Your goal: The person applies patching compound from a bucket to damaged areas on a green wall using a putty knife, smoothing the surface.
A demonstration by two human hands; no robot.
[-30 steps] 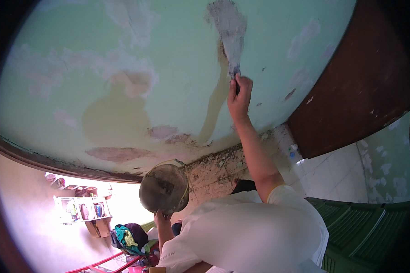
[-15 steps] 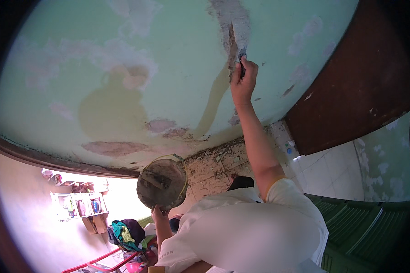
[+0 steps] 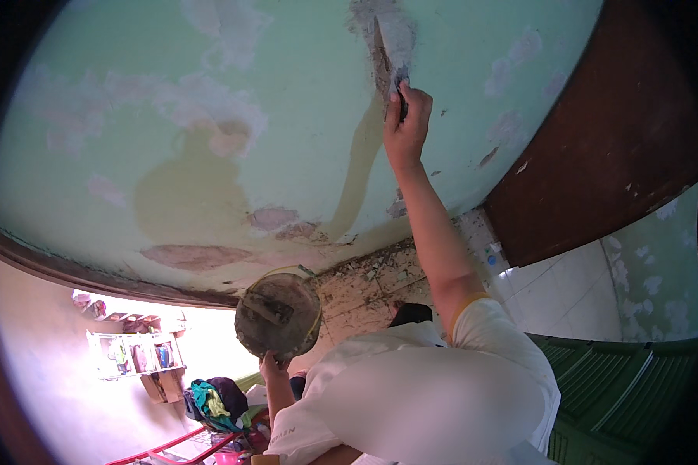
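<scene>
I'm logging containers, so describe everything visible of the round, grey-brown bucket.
The round, grey-brown bucket looks stained and smeared; its material is unclear. A thin, yellowish handle curves along its edge. Its open mouth faces the camera, showing an elongated lump I cannot identify. The bare left hand holds its near side, left of the white shirt.

A small dark scraper [image 3: 401, 75] is tilting slightly, its blade end meeting a rough grey patch [image 3: 399, 37] on the wall, where a narrow brown gap is running along the left. A round, grimy bucket [image 3: 308, 339] is showing its open mouth, an oblong shape lying dimly inside.
</scene>
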